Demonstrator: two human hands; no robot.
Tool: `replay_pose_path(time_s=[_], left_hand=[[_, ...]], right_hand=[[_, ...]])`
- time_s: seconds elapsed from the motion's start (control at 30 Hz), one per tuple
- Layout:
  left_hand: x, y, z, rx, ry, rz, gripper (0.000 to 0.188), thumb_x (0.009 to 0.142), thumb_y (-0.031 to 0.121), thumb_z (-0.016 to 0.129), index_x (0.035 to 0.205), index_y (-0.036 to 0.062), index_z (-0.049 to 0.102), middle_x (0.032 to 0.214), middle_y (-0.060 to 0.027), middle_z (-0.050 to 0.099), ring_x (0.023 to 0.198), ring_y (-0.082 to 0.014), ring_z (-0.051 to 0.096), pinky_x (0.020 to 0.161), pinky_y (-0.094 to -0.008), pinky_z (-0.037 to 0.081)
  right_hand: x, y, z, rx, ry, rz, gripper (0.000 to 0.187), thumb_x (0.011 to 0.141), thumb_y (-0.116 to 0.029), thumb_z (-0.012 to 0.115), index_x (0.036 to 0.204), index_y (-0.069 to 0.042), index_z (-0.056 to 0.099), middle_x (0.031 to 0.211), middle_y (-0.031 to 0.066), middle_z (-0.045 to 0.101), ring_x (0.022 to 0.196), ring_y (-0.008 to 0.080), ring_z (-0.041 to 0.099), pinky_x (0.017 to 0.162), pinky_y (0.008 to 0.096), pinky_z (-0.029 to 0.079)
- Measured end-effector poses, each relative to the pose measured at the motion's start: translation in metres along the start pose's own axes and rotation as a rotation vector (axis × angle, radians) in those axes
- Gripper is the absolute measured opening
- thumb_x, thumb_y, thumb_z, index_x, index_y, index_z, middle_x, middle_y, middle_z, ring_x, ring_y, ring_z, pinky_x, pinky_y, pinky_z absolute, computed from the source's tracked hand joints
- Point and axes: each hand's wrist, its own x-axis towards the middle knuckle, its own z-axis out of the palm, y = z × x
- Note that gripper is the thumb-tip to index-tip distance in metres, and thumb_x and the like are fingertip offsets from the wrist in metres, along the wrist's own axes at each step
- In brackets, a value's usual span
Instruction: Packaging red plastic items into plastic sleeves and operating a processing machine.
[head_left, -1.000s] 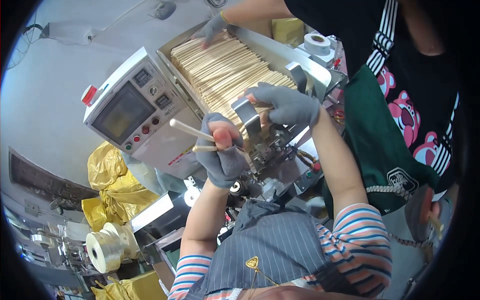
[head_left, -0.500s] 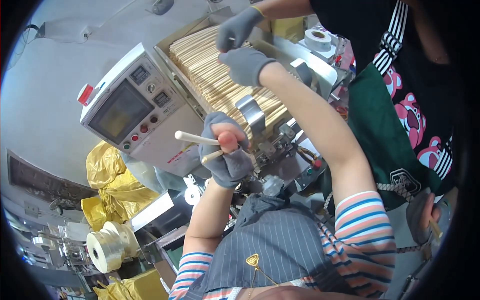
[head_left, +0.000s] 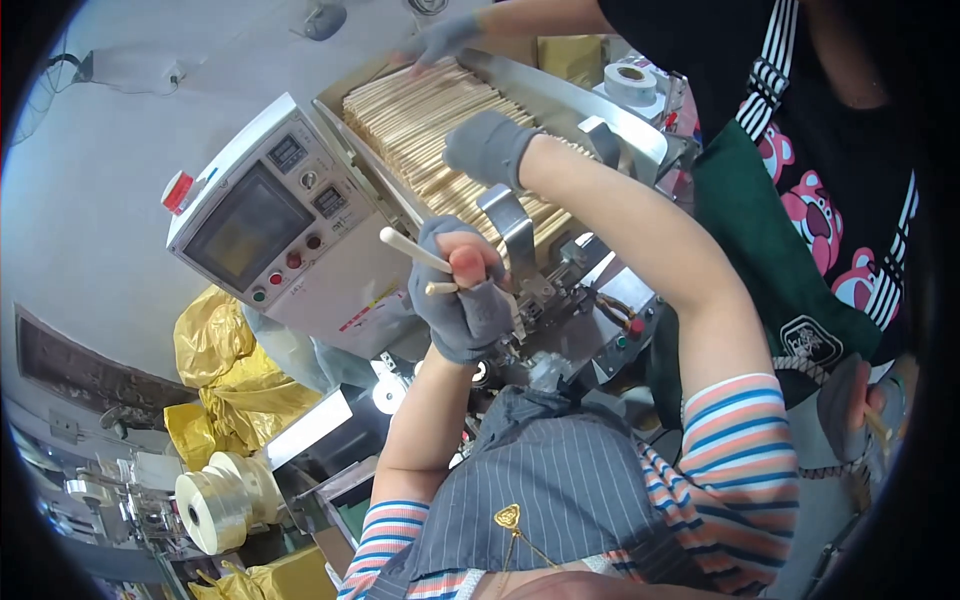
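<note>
Two pale wooden chopsticks (head_left: 408, 246) stick out of my left hand (head_left: 462, 300), which is closed round them in a grey glove with bare fingertips. This hand is in front of the machine's metal hopper. My right hand (head_left: 490, 148), gloved in grey, lies over the layer of chopsticks (head_left: 420, 120) filling the hopper. Its back faces up, and its fingers are hidden beneath it. Beyond it, a co-worker's gloved hand (head_left: 440, 45) is spread at the hopper's far end. The co-worker's other hand (head_left: 850, 410), at the right edge, holds a short stick.
A control panel (head_left: 250, 225) with a screen and buttons stands left of the hopper. A bent metal bracket (head_left: 508, 222) rises at its near side. Yellow plastic bags (head_left: 235, 365) and clear film rolls (head_left: 215, 508) are at lower left. A tape roll (head_left: 630, 82) sits at far right.
The co-worker's hand has moved away from my right hand, to the far left, and opened. My left hand has shifted slightly right, its chopsticks tilting more steeply.
</note>
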Motion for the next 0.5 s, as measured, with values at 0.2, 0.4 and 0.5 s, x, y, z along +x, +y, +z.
replay_pose_path(time_s=[0.2, 0.4, 0.5], left_hand=[[0.001, 0.012, -0.005, -0.037, -0.053, -0.100, 0.037, 0.094, 0.033, 0.038, 0.076, 0.0030, 0.049, 0.061, -0.0041, 0.051, 0.056, -0.0128, 0.047, 0.056, -0.0262, 0.037], [0.040, 0.051, -0.016, -0.040, 0.285, -0.243, 0.050, 0.095, 0.042, 0.031, 0.097, -0.0032, 0.053, 0.100, -0.0165, 0.060, 0.090, -0.0209, 0.058, 0.087, -0.0314, 0.041], [0.030, 0.065, -0.024, -0.118, 0.099, -0.181, 0.045, 0.094, 0.040, 0.039, 0.098, -0.0026, 0.052, 0.104, -0.0209, 0.059, 0.094, -0.0248, 0.059, 0.086, -0.0363, 0.045]], right_hand=[[-0.015, 0.015, -0.034, 0.211, 0.590, 0.163, 0.008, 0.077, -0.012, 0.057, 0.077, -0.006, 0.061, 0.072, 0.0110, 0.062, 0.068, 0.0297, 0.062, 0.060, 0.0364, 0.050], [-0.073, -0.031, -0.126, 0.733, 0.993, -0.100, 0.008, 0.081, -0.004, 0.060, 0.089, -0.003, 0.059, 0.073, 0.0040, 0.060, 0.059, 0.0099, 0.056, 0.058, 0.0228, 0.046], [-0.099, -0.096, -0.128, 0.658, 0.747, -0.074, 0.012, 0.071, -0.009, 0.067, 0.079, -0.007, 0.058, 0.065, 0.0072, 0.054, 0.056, 0.0248, 0.056, 0.047, 0.0337, 0.043]])
